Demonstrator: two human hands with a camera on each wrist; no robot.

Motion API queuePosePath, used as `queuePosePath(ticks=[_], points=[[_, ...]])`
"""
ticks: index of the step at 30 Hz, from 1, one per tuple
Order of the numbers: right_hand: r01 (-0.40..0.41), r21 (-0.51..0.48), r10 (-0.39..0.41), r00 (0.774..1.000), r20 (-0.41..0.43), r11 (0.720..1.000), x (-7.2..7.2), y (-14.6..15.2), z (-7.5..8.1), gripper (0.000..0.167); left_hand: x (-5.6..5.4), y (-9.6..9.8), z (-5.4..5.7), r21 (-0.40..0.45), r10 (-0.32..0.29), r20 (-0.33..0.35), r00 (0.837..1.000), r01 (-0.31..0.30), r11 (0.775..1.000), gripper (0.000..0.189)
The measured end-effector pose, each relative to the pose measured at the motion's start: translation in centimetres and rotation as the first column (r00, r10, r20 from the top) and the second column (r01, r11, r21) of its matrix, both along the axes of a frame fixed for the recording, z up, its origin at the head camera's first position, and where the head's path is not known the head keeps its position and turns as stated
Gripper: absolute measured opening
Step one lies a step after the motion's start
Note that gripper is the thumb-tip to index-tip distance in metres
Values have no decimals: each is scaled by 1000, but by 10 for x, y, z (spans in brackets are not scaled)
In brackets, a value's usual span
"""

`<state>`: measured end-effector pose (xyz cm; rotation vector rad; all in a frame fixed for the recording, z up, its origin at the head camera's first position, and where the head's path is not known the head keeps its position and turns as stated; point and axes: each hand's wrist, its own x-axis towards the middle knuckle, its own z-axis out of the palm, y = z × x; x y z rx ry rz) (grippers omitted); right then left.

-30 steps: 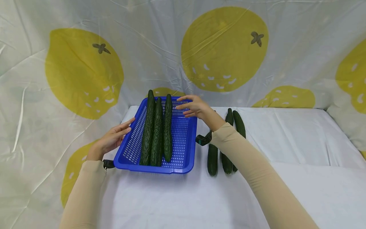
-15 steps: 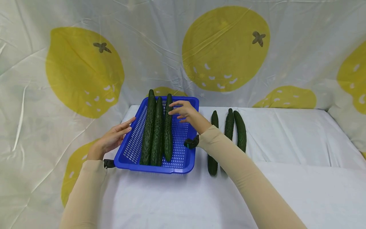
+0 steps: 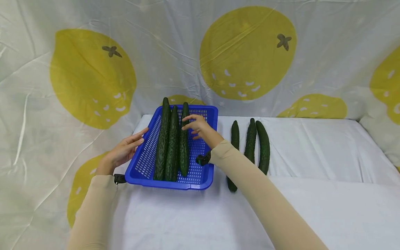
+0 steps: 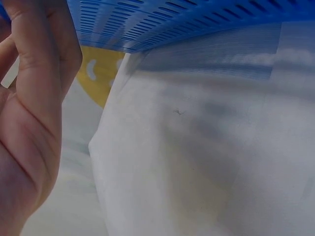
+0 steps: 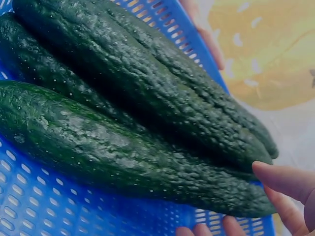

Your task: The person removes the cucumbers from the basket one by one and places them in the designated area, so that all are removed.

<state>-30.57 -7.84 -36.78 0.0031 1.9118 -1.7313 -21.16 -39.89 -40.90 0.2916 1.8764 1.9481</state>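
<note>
In the head view, a blue plastic basket (image 3: 140, 181) with slotted walls holds three long dark green cucumbers lying side by side. My left hand (image 3: 120, 152) touches the basket's outer left side, its fingers fairly straight. The left wrist view has the fingers (image 4: 37, 54) up against the slotted blue wall. Over the basket's right half, my right hand (image 3: 200, 127) spreads its loosely bent fingers beside the rightmost cucumber (image 3: 184, 149). From the right wrist, a fingertip overlaps the tip of the middle cucumber (image 5: 147, 93), and nothing is gripped.
Right of the basket, a straight cucumber (image 3: 235, 133), a second cucumber (image 3: 251, 139) and a curved cucumber (image 3: 264, 146) lie on the white cloth (image 3: 312, 208). My right forearm crosses their near ends. A lemon-print sheet (image 3: 175, 45) hangs behind.
My right hand has moved left and slightly nearer me, from the basket's right rim to beside the rightmost cucumber. The left hand and basket hold their place.
</note>
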Motion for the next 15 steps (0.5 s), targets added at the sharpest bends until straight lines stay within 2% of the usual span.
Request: queuePosePath(ticks=[11,15], points=[[-27,-60,28,999,17,998,0,-7,-13,48,0,1,0,24,-4,10,1000,4,1000,55],[-44,-61,44,999,-2,997,0,-8,-15,49,0,1,0,18,-3,12,1000,3,1000,55]])
